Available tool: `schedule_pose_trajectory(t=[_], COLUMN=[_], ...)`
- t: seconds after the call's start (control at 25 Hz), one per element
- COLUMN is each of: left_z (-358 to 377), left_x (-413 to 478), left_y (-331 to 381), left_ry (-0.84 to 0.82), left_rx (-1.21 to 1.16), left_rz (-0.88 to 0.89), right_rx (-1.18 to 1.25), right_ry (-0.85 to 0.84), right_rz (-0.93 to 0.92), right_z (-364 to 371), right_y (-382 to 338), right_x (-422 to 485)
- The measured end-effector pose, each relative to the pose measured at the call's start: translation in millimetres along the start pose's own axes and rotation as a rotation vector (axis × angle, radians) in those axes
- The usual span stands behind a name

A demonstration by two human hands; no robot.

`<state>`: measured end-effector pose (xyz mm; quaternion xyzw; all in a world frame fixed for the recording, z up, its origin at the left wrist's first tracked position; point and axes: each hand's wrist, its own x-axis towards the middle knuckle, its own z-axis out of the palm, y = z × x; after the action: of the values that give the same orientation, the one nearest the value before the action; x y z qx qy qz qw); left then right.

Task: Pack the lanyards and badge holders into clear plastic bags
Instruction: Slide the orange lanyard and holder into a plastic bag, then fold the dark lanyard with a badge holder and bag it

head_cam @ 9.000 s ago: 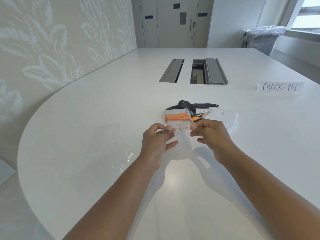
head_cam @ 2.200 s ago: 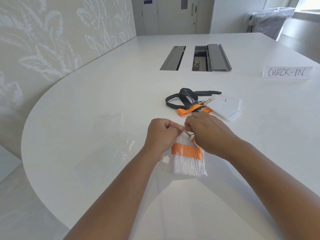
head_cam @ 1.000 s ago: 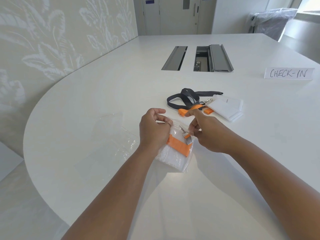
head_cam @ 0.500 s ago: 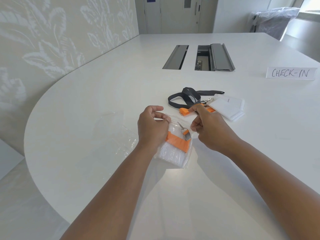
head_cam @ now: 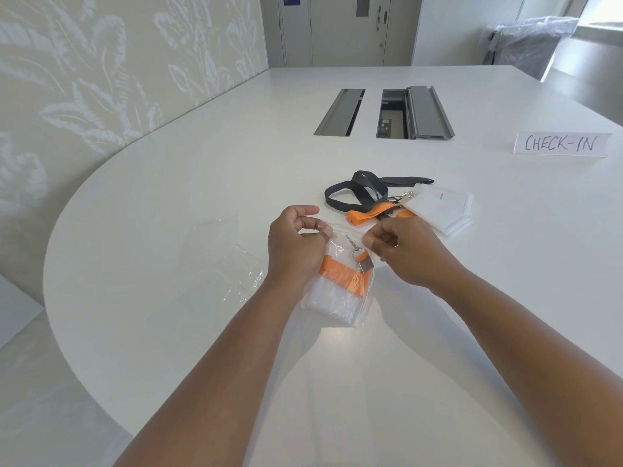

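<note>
Clip (head_cam: 358, 251) tucked in, the left hand (head_cam: 296, 252) and right hand (head_cam: 406, 256) have moved apart to pinch the top corners of the bag (head_cam: 366, 308) over the surface (head_cam: 168, 203) (lanyard (head_cam: 344, 276) and holder (head_cam: 332, 299) inside), so sealing seems next.

A wide white table (head_cam: 202, 163) with a rounded end fills most of the view. Two long slots are set side by side in its top, far from the near edge: the left hatch (head_cam: 339, 112) has its grey cover lying flush, while the right hatch (head_cam: 392, 112) is open, with its grey lid (head_cam: 428, 111) flipped over just beside it (sockets show dimly inside). A white card sign (head_cam: 561, 143) with "CHECK-IN" handwritten on it stands near the right side. To the left runs a beige wall (head_cam: 101, 79) printed with pale leaves. Grey doors (head_cam: 337, 28) stand at the back, and something wrapped in a plastic sheet (head_cam: 532, 42) sits near the window (head_cam: 603, 8).
</note>
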<state>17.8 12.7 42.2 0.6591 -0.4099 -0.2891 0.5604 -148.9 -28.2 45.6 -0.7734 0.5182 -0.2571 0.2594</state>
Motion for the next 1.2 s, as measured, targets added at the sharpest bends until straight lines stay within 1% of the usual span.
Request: schedule_pose_trajectory(t=[0.08, 0.16, 0.28, 0.36, 0.56, 0.68, 0.8, 0.84, 0.92, 0.96, 1.04, 1.08, 1.16, 1.2], left_z=[0.8, 2.5, 4.7, 5.7, 5.8, 5.9, 7.4, 8.9, 12.3, 13.7, 16.7, 18.6, 22.8, 25.4], left_x=[-0.4, -1.1, -3.5, -4.0, -4.0, -3.8, -1.9, -1.3, -0.2, -1.3, -6.4, -9.3, -14.3, -16.5], left_y=[0.3, 0.6, 1.1, 0.1, 0.9, 2.0, -2.3, -5.5, -13.0, -14.7, -13.2, -12.4, -11.0, -10.6], left_ry=[-0.011, -0.012, -0.011, 0.002, 0.051, 0.053, -0.029, -0.062, -0.086, -0.099, -0.133, -0.15, -0.193, -0.214], left_rx=[-0.007, -0.012, -0.007, -0.026, -0.151, -0.153, -0.174, -0.147, 0.004, 0.084, 0.168, 0.202, 0.253, 0.239], left_rz=[0.001, 0.006, 0.013, 0.016, -0.004, -0.004, -0.079, -0.099, -0.058, -0.026, 0.0, 0.006, 0.002, -0.004], right_rx=[0.022, -0.006, -0.069, -0.062, 0.078, 0.161, 0.235, 0.235, 0.186, 0.119, -0.102, -0.233, -0.425, -0.469], right_ry=[-0.004, 0.002, 0.046, 0.078, 0.155, 0.178, 0.143, 0.125, 0.146, 0.183, 0.261, 0.273, 0.198, 0.144], right_rz=[0.02, 0.011, -0.014, -0.014, -0.016, -0.004, 0.039, 0.061, 0.076, 0.069, 0.07, 0.101, 0.196, 0.219], right_z=[0.4, 0.3, 0.0, -0.9, -5.0, -8.3, -11.1, -10.2, -10.1, -11.3, -17.4, -22.2, -30.7, -32.3], right_y=[3.0, 2.5, -0.9, -2.4, -3.1, 0.8, 12.2, 17.5, 29.1, 35.1, 51.6, 60.3, 73.9, 78.7], right_x=[2.0, 2.6, 1.5, 0.9, 4.1, 5.9, 7.1, 8.7, 13.7, 16.6, 23.4, 26.3, 30.2, 32.2])
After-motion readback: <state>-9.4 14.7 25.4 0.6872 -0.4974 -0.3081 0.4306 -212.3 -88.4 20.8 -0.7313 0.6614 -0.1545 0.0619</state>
